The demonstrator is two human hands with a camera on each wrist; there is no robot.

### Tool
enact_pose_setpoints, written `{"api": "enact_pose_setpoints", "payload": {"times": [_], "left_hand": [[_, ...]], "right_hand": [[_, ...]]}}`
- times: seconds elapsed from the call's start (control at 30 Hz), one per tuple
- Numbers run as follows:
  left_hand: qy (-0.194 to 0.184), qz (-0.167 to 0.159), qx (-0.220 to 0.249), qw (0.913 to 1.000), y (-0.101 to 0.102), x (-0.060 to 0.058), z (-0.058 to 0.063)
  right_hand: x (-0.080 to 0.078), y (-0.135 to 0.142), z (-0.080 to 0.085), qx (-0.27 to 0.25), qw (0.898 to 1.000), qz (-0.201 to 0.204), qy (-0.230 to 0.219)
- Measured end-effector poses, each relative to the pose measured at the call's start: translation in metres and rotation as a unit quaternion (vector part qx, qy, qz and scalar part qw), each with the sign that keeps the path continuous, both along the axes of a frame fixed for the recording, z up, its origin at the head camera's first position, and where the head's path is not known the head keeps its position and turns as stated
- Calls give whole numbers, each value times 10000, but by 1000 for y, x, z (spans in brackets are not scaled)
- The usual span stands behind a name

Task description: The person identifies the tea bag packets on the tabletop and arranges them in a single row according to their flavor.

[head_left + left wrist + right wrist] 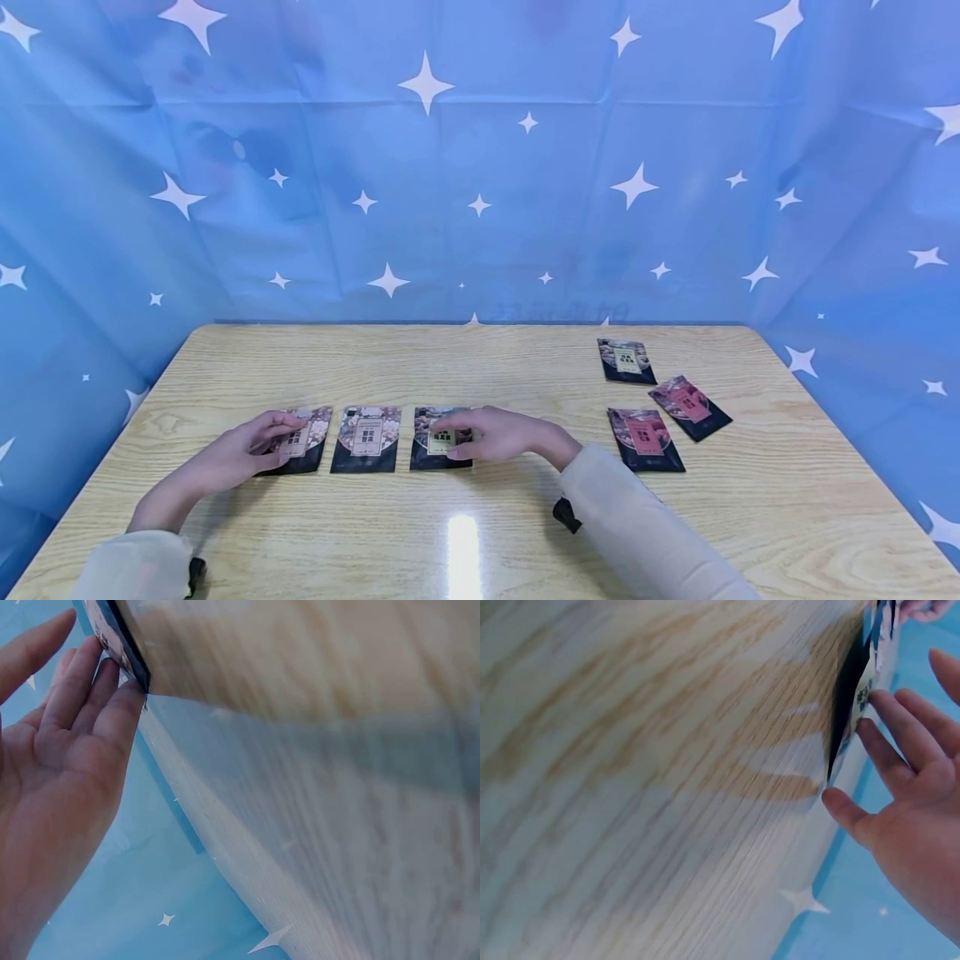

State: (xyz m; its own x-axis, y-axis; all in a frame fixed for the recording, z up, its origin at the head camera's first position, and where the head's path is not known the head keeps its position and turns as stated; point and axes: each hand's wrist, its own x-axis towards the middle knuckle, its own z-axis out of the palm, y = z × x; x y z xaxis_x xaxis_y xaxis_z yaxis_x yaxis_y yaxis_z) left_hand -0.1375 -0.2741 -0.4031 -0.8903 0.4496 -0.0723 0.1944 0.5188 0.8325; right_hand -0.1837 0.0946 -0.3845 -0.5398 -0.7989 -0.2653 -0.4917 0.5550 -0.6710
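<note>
Plainly, from the head, the left hand (243, 450) touches a flat black-and-pink floral packet (313, 435), the right hand (501, 432) a flat black green-labelled packet (429, 456), both left of centre on the table (337, 533). Left wrist: hand loosely extended, clasping nothing. Right wrist: spread, likewise.

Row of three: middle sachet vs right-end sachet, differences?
The middle sachet has a pink label; the right-end sachet a pale yellow-green one. In the head view, the middle sachet is fully visible; the right hand partly covers the right-end sachet. Both have black lower parts and lie on the table.
</note>
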Motion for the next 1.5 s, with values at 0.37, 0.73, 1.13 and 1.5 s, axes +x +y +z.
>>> {"api": "enact_pose_setpoints", "payload": {"times": [0.37, 0.73, 1.13, 1.5], "left_hand": [[-53, -22, 52, 10000, 0, 0, 0], [24, -27, -81, 10000, 1, 1, 2], [11, -9, -109, 9999, 1, 1, 2], [0, 26, -115, 9999, 1, 0, 0]], "right_hand": [[0, 1, 2, 26, 10000, -7, -61], [0, 9, 8, -343, 9993, -76, -157], [3, 38, 9, -838, 9965, -19, 16], [4, 78, 11, -1218, 9907, -500, -345]]}}
